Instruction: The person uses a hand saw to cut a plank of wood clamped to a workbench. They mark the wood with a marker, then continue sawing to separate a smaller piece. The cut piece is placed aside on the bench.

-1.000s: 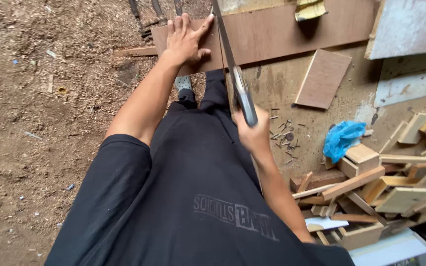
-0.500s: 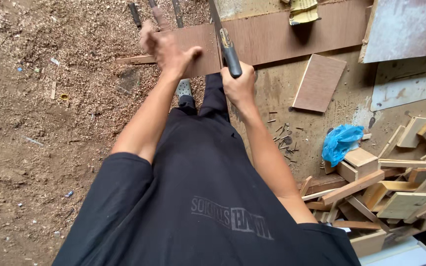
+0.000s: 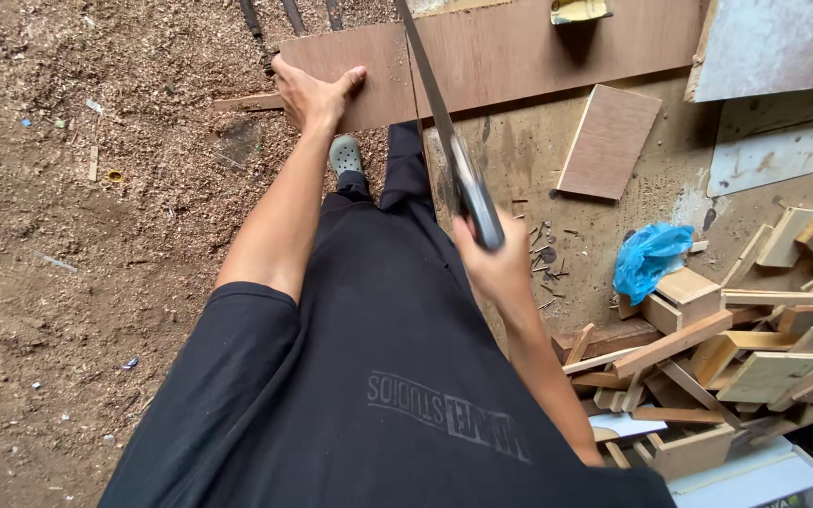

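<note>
Sawing a long brown board (image 3: 519, 56) that lies across the workbench, blade in its near edge.
Left hand (image 3: 310, 89) presses flat on the board's end, fingers spread; right hand (image 3: 491, 268) clenches the saw (image 3: 444, 132) handle.

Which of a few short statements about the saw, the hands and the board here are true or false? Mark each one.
1. The right hand grips the handsaw by its handle. True.
2. The left hand lies flat on the brown board. True.
3. The blue plastic bag lies on the sawdust at the left. False: it lies at the right, beside the wood offcuts.
4. The left hand holds a hammer. False: it holds nothing and presses on the board.
</note>
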